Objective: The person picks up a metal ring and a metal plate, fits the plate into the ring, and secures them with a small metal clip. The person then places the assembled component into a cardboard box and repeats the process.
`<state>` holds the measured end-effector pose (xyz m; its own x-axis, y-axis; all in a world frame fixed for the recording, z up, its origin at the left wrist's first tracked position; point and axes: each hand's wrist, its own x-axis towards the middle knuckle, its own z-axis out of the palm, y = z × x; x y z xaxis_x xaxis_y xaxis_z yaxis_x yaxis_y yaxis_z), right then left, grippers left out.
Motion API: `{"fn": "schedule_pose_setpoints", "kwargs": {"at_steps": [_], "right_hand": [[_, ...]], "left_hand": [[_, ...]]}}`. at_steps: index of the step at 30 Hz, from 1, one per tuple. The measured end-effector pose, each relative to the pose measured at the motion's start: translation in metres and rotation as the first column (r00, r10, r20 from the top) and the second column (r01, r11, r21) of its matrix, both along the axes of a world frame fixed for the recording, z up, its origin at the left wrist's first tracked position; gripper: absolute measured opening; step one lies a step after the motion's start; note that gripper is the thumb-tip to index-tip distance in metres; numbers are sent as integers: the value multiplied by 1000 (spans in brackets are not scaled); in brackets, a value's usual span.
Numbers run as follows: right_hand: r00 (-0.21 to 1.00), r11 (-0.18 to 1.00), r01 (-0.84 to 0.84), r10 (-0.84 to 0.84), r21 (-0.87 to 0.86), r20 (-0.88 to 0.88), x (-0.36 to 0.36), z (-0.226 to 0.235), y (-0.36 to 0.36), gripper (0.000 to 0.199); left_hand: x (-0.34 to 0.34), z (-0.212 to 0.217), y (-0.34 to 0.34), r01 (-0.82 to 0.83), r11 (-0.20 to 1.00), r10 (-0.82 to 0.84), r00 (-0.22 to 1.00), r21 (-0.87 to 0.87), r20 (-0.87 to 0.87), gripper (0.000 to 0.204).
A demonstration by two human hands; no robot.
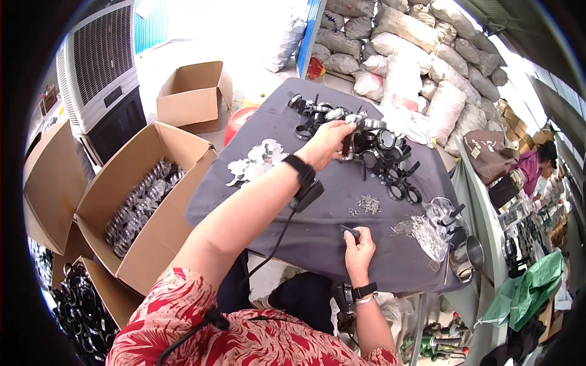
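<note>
My left hand (329, 145) reaches over a heap of black round mirrors (386, 139) with short black arms, at the table's far side. Its fingers curl round a black piece in the heap; which part it is, I cannot make out. Close to the table's near edge, my right hand (359, 249) pinches a small black part (350, 232) between thumb and fingers. Beyond that hand lie small metal clips (367, 205). Loose screws (403, 228) are spread to its right, beside a clear plastic bag (431, 239). White plastic pieces (256, 161) lie left of my left forearm.
A cardboard box (196, 160) holding clear parts stands left of the grey-covered table (305, 229). Another box below it holds black round parts (82, 305). A metal ladle (475, 253) rests at the right edge. Stacked sacks (406, 46) rise behind; a person (532, 168) sits far right.
</note>
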<state>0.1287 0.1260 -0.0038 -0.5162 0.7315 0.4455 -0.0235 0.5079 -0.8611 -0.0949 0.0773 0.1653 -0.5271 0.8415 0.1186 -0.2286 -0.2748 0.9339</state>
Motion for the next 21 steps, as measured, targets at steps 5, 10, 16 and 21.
{"fn": "schedule_pose_setpoints", "kwargs": {"at_steps": [5,10,16,21], "right_hand": [[998,990,-2,-7,141,64,0,8,-5,15],[986,969,-21,-20,246,163,8,12,-4,20],[930,828,-166,-48,535,364,-33,82,20,49],[895,707,-87,-254,702,366,-127,144,126,67]], "left_hand": [[15,-13,4,-228,972,208,949,-59,-235,71],[49,-91,-86,-237,937,57,830,-258,-555,22],[54,-151,-181,-569,821,283,479,-49,-831,10],[62,-152,-168,-618,786,259,365,-24,-895,6]]}}
